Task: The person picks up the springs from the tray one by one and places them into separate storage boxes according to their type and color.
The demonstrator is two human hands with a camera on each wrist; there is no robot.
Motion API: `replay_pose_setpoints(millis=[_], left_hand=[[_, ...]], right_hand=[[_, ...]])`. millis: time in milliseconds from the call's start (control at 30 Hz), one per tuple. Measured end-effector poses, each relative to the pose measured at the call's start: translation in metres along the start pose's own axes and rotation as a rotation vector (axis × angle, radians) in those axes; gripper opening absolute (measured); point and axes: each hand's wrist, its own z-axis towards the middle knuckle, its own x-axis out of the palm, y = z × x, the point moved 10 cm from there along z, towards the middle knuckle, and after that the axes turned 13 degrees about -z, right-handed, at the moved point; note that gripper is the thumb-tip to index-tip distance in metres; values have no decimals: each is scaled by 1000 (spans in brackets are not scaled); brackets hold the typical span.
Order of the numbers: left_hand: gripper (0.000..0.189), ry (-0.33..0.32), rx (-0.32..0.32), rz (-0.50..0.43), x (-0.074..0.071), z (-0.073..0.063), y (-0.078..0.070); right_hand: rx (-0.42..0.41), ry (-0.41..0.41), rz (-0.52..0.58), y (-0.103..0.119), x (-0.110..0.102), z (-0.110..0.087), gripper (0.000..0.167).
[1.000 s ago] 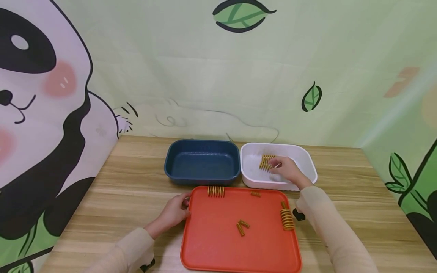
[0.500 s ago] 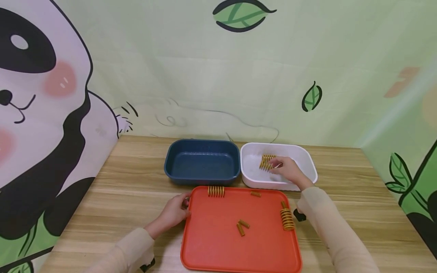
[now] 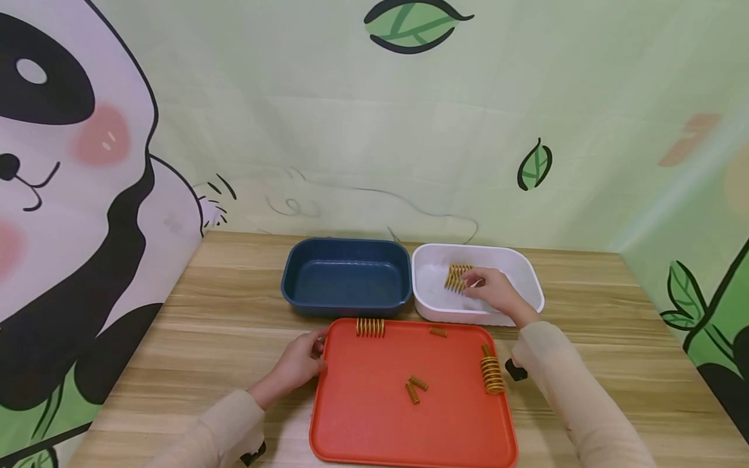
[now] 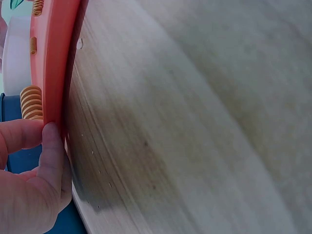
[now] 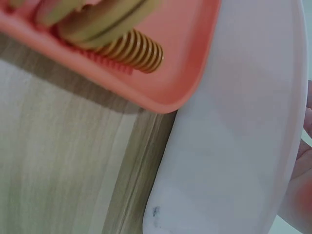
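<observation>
My left hand pinches the left rim of the red tray near its far corner. In the left wrist view, thumb and finger meet on the tray's edge. My right hand reaches into the white bin, its thumb and fingers curled at the right end of a large gold coil spring. Part of that spring is hidden by the fingers. On the tray lie a large spring at the far rim, another large spring on the right, and three small ones, including a small spring near the middle.
A dark blue bin stands left of the white one, directly behind the tray. All of this sits on a wood-grain table. Behind the table hangs a green backdrop printed with a panda and leaves.
</observation>
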Motion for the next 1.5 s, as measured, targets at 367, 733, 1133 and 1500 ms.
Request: replay_pose_setpoints(millis=[367, 733, 1133, 1500], left_hand=[[55, -2, 17, -6, 0, -1, -3], [55, -1, 27, -18, 0, 0, -1], [53, -15, 28, 29, -1, 2, 1], [52, -12, 45, 34, -1, 2, -2]], right_hand=[[-32, -13, -1, 9, -1, -4, 30], [-52, -15, 6, 17, -2, -8, 30], [-82, -16, 40, 33, -4, -16, 28], [-116, -22, 45, 39, -5, -23, 27]])
